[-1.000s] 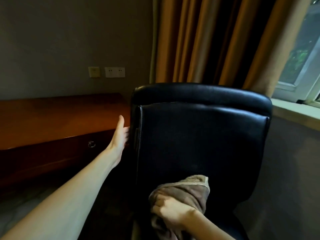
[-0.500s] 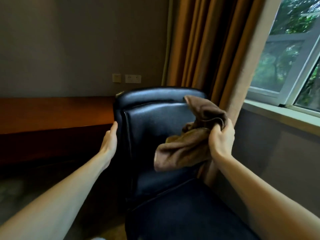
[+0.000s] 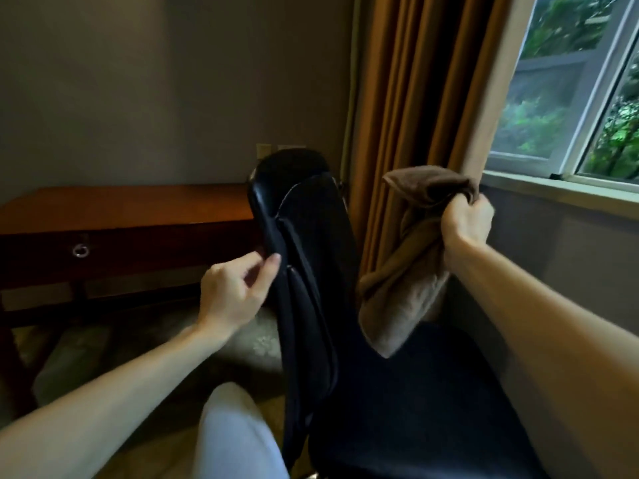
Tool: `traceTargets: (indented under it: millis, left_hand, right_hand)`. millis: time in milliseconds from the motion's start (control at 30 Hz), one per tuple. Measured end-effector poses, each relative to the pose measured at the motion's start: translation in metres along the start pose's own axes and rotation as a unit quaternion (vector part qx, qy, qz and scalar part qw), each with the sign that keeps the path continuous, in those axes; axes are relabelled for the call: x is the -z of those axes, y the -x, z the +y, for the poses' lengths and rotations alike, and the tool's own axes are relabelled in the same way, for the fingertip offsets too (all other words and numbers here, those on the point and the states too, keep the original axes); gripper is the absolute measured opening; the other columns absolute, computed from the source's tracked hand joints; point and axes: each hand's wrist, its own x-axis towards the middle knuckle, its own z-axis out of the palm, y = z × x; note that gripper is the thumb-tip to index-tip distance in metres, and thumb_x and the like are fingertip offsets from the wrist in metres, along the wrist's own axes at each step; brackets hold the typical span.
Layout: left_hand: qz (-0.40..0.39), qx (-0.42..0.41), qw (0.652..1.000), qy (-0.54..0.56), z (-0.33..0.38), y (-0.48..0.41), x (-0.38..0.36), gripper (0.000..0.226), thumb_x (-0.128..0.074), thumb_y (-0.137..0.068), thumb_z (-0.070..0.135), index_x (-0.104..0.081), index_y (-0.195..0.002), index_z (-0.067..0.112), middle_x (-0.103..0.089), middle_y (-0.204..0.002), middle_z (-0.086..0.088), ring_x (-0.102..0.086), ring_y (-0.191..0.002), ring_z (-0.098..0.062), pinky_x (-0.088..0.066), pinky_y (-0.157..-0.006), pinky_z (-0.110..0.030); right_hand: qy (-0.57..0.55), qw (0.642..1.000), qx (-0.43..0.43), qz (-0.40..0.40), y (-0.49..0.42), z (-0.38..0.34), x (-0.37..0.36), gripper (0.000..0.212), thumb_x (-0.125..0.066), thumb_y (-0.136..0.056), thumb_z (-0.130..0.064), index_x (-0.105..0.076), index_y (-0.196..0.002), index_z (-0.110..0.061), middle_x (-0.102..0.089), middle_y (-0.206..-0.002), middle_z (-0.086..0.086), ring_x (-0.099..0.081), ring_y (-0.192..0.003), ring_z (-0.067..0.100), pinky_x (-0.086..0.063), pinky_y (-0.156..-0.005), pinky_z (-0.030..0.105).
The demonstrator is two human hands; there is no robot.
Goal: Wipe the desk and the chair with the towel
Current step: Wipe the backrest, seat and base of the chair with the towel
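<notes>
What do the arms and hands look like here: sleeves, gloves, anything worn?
Both bare. The left hand and right hand have no gloves; no ring, watch or band shows. The left forearm and right forearm are uncovered to the frame edge; no sleeve in view.

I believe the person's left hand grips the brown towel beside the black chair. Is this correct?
No. The head view shows that the right hand grips the brown towel beside the black chair.
</notes>
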Motion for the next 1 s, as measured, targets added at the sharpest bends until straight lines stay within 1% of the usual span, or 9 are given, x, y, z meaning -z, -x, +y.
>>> traceTargets:
  millis: [133, 300, 433, 500, 600, 667, 733, 867, 1000]
  left_hand:
    - [-0.022, -0.242, 0.969, -0.035, 0.057, 0.024, 0.008, 0.046, -0.046, -0.106, 0.042, -0.06, -0.07, 0.016, -0.055, -0.063, 0.006, -0.056, -0.054, -0.016, -0.041, -0.05, -0.03]
    - [-0.058, -0.324, 0.944, -0.014, 0.154, 0.06, -0.019, 0.022, -0.063, -0.095, 0.035, -0.069, -0.083, 0.017, -0.066, -0.074, 0.001, -0.065, -0.065, -0.023, -0.05, -0.056, -0.035]
    - [-0.16, -0.39, 0.907, 0.012, 0.208, 0.086, -0.044, 0.036, -0.059, -0.095, 0.039, -0.073, -0.117, 0.013, -0.073, -0.111, -0.002, -0.07, -0.093, -0.022, -0.056, -0.07, -0.035]
    - [-0.192, -0.437, 0.879, 0.008, 0.222, 0.088, -0.05, 0.039, -0.059, -0.094, 0.039, -0.073, -0.118, 0.012, -0.068, -0.132, -0.007, -0.069, -0.109, -0.023, -0.059, -0.075, -0.037]
    - [-0.129, -0.469, 0.874, -0.003, 0.223, 0.06, -0.045, 0.032, -0.062, -0.091, 0.034, -0.075, -0.109, 0.012, -0.066, -0.137, -0.01, -0.064, -0.123, -0.025, -0.058, -0.085, -0.039]
    - [-0.062, -0.467, 0.881, -0.037, 0.215, 0.024, -0.034, 0.036, -0.062, -0.091, 0.031, -0.072, -0.119, 0.01, -0.062, -0.141, -0.011, -0.06, -0.13, -0.029, -0.05, -0.102, -0.043]
    - [-0.009, -0.497, 0.862, -0.102, 0.211, -0.006, -0.027, 0.042, -0.058, -0.095, 0.026, -0.066, -0.132, 0.008, -0.057, -0.148, -0.011, -0.055, -0.135, -0.03, -0.041, -0.113, -0.046]
    - [0.041, -0.548, 0.806, -0.218, 0.216, -0.032, -0.024, 0.052, -0.052, -0.098, 0.029, -0.053, -0.148, 0.013, -0.04, -0.161, -0.015, -0.041, -0.148, -0.032, -0.032, -0.12, -0.055]
    - [0.067, -0.504, 0.828, -0.238, 0.229, -0.041, -0.023, 0.062, -0.053, -0.098, 0.041, -0.047, -0.151, 0.011, -0.058, -0.142, -0.016, -0.061, -0.125, -0.033, -0.04, -0.113, -0.052]
  right_hand:
    - [-0.002, 0.999, 0.038, 0.008, 0.003, -0.05, 0.029, 0.043, -0.044, -0.1, -0.024, -0.058, -0.138, -0.009, -0.064, -0.134, 0.013, -0.06, -0.124, 0.029, -0.049, -0.105, 0.039]
    - [0.023, 0.992, 0.121, -0.014, 0.016, -0.089, 0.075, 0.043, -0.045, -0.091, -0.023, -0.066, -0.127, -0.013, -0.069, -0.119, 0.008, -0.064, -0.115, 0.026, -0.052, -0.103, 0.042]
    - [0.089, 0.984, 0.154, 0.005, 0.009, -0.101, 0.138, 0.037, -0.044, -0.091, -0.014, -0.069, -0.118, -0.014, -0.066, -0.106, 0.002, -0.062, -0.101, 0.015, -0.051, -0.088, 0.03]
    - [0.107, 0.981, 0.161, 0.024, 0.002, -0.107, 0.179, 0.038, -0.042, -0.088, -0.01, -0.07, -0.112, -0.021, -0.067, -0.103, 0.001, -0.062, -0.096, 0.012, -0.053, -0.089, 0.03]
    - [0.098, 0.983, 0.149, 0.052, -0.006, -0.111, 0.238, 0.038, -0.038, -0.078, -0.006, -0.068, -0.091, -0.025, -0.068, -0.089, -0.005, -0.064, -0.086, 0.009, -0.058, -0.083, 0.031]
    - [0.074, 0.985, 0.138, 0.069, -0.005, -0.109, 0.262, 0.037, -0.036, -0.076, -0.004, -0.065, -0.085, -0.025, -0.063, -0.08, -0.009, -0.062, -0.07, 0.0, -0.055, -0.068, 0.021]
    - [0.071, 0.984, 0.14, 0.079, -0.005, -0.099, 0.274, 0.033, -0.037, -0.077, -0.006, -0.063, -0.085, -0.024, -0.06, -0.078, -0.01, -0.056, -0.057, -0.01, -0.049, -0.062, 0.014]
    - [0.101, 0.97, 0.172, 0.141, -0.015, -0.069, 0.287, 0.042, -0.041, -0.076, -0.013, -0.067, -0.107, -0.024, -0.069, -0.103, -0.001, -0.059, -0.094, 0.007, -0.05, -0.095, 0.03]
    - [0.096, 0.952, 0.169, 0.239, -0.017, -0.045, 0.297, 0.056, -0.038, -0.08, -0.006, -0.063, -0.129, -0.018, -0.07, -0.122, 0.004, -0.061, -0.115, 0.022, -0.042, -0.103, 0.03]
